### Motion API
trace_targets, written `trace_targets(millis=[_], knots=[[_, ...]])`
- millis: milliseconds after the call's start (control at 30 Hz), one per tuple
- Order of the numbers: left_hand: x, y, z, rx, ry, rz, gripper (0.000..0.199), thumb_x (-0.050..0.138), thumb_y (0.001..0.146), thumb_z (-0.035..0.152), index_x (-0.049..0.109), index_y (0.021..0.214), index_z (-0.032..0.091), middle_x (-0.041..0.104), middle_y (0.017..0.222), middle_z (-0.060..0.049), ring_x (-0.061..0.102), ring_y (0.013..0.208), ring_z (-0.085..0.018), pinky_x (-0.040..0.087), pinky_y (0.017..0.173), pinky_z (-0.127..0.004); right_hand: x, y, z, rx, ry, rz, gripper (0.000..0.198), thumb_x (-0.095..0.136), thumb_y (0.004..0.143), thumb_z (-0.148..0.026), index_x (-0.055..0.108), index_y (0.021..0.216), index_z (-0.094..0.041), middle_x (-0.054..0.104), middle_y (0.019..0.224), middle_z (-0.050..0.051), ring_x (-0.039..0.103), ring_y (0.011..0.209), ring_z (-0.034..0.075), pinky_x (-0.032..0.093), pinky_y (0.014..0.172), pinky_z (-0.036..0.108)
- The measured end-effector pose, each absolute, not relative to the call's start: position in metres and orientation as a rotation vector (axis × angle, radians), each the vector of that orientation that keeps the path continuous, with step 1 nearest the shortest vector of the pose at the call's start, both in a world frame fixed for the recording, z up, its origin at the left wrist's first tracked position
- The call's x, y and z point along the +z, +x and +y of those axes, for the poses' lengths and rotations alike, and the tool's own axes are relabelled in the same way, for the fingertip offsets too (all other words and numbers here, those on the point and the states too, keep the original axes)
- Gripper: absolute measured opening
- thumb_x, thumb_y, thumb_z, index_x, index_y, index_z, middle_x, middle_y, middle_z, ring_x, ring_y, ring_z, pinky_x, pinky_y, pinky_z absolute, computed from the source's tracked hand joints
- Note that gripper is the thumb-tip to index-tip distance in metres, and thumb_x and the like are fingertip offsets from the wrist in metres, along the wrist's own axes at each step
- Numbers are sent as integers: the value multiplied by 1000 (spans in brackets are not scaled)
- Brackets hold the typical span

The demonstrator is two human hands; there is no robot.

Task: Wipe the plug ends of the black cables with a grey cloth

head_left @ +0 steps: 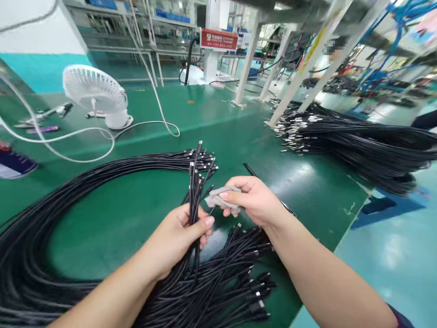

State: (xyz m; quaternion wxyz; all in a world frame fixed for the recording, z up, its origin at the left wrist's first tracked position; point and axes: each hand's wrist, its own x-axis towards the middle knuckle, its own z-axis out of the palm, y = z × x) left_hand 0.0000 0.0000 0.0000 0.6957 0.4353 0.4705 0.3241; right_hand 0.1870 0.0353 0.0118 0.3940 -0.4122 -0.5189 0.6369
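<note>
My left hand (pixel 186 232) is closed round several black cables (pixel 194 196), whose metal-tipped plugs stick up above the thumb. A crumpled light-grey cloth (pixel 223 198) is pinched in my right hand (pixel 251 198), just right of those cables. One cable end seems to pass between my left thumb and the cloth; its tip is hidden. Beneath both hands, a large loop of black cables (pixel 27 241) curves over the green table. One set of its plug ends (pixel 205 157) lies behind my left hand, the other (pixel 256 291) in front and to the right.
A small white fan (pixel 95 93) stands at the back left, its white cord (pixel 82 160) looping over the green table (pixel 143 109). Another heap of black cables (pixel 358 141) lies at the right beside white posts (pixel 293 68). A black pen (pixel 251 169) lies partly behind my right hand.
</note>
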Motion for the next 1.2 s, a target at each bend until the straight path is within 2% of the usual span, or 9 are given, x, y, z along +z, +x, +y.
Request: trace_targets(millis=[133,233,433,567,700,900,1033,1200], knots=[[3,3,-1,718,949,1052,36,78,70,41,55,75,15,61,60,5,52,52,-7,42,52,-19,8,188,38,1545,-1037,-1333,21,69,75,-32,58,64,-17,57,50,-4,49,44,9,33,41,21],[4,3,-1,718,935,1054,35,78,70,40,55,75,15,61,60,5,52,51,-7,41,52,-19,6,189,37,1360,-1100,-1503,23,59,84,-35,57,68,-17,50,52,-5,43,46,8,33,45,22],[3,3,-1,727,948,1056,32,78,70,37,55,73,15,61,59,4,52,51,-7,41,51,-20,3,189,34,636,-1172,-1967,27,43,94,-28,54,71,-18,49,59,-3,46,55,11,35,55,24],[3,3,0,721,943,1060,31,78,70,35,55,73,15,62,59,4,52,50,-8,42,51,-19,-1,189,33,415,-1195,-2054,26,41,96,-25,55,75,-17,56,66,1,51,62,13,38,60,25],[4,3,0,729,930,1065,32,80,68,35,55,72,15,61,58,5,52,50,-7,42,50,-19,-2,187,34,300,-1216,-2067,25,41,95,-23,51,72,-19,53,62,0,48,58,13,36,58,26],[5,4,-1,733,933,1061,36,80,67,40,55,73,15,61,59,4,52,50,-7,42,50,-19,4,194,40,454,-1318,-1763,21,46,93,-27,55,76,-19,57,65,0,51,62,13,39,61,27],[5,3,-1,736,942,1053,37,81,67,42,56,72,15,61,59,4,52,50,-7,42,50,-19,7,202,42,805,-1283,-1608,24,48,94,-35,62,85,-18,52,63,-2,49,58,12,40,57,26],[4,4,-1,743,945,1005,37,84,65,40,58,73,15,61,59,4,52,51,-8,43,51,-20,8,197,35,1333,-989,-1733,17,64,86,-34,64,87,-17,58,65,-2,54,59,11,44,57,25]])
